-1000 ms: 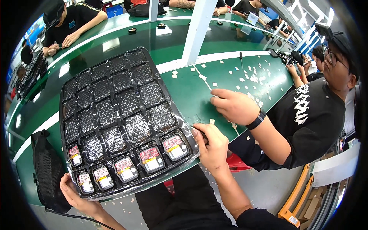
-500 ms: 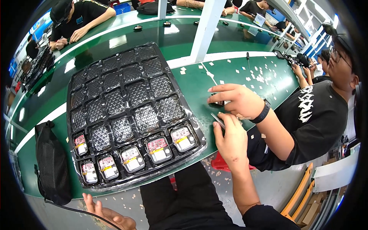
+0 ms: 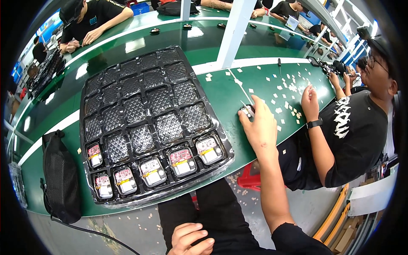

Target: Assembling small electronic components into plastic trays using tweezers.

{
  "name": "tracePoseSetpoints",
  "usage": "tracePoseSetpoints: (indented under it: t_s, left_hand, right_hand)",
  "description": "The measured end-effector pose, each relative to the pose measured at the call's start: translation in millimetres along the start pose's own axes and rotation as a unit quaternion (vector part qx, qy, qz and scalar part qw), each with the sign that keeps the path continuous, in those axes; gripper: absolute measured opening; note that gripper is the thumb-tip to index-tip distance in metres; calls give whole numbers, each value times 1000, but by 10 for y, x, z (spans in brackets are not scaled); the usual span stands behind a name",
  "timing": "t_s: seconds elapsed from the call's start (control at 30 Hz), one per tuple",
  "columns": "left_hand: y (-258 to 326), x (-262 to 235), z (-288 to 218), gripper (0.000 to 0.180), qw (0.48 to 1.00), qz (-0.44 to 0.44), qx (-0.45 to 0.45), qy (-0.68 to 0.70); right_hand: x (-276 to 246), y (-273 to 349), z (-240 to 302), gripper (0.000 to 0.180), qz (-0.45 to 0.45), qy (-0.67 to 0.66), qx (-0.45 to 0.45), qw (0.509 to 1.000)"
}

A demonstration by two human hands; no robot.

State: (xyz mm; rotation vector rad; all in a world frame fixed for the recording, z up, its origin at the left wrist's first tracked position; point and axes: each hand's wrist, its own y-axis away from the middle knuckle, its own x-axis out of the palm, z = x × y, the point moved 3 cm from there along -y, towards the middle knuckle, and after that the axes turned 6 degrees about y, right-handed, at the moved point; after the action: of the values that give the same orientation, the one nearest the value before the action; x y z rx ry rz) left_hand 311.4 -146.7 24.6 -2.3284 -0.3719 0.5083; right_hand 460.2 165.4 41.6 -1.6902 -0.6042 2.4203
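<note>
right hand on a small part beside the tray

a small dark-and-white part point(image 3: 246, 111) lies on the green table point(image 3: 221, 91), just right of the black moulded tray point(image 3: 144, 119). the right hand point(image 3: 259, 125) rests over it, fingers curled loosely; whether it truly grips the part i cannot tell. the left hand point(image 3: 191, 240) lies half-closed and empty on the lap. this looks like the pick-up step; next it needs a firm pinch and a carry to a vacant pocket beside the filled front rows.
</note>
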Motion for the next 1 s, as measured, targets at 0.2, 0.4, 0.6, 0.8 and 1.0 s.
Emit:
tracePoseSetpoints:
  t_s: [0.2,0.4,0.6,0.8,1.0]
  left_hand:
    - [-312,122,96,22,998,-24,-4,54]
    - [-428,169,165,54,996,-57,-49,38]
    - [-320,150,222,42,1000,-18,-15,-19]
    - [-355,18,218,44,999,-35,-25,-22]
    - [-256,-19,325,57,912,-136,-217,321]
  right_hand:
    - [-399,599,113,54,-17,-420,67,905]
    - [-723,1665,277,68,186,-647,40,738]
    - [-593,1903,469,51,312,-669,82,670]
    - [-512,1876,592,48,349,-688,20,636]
    - [-523,1861,612,55,309,-637,-4,707]
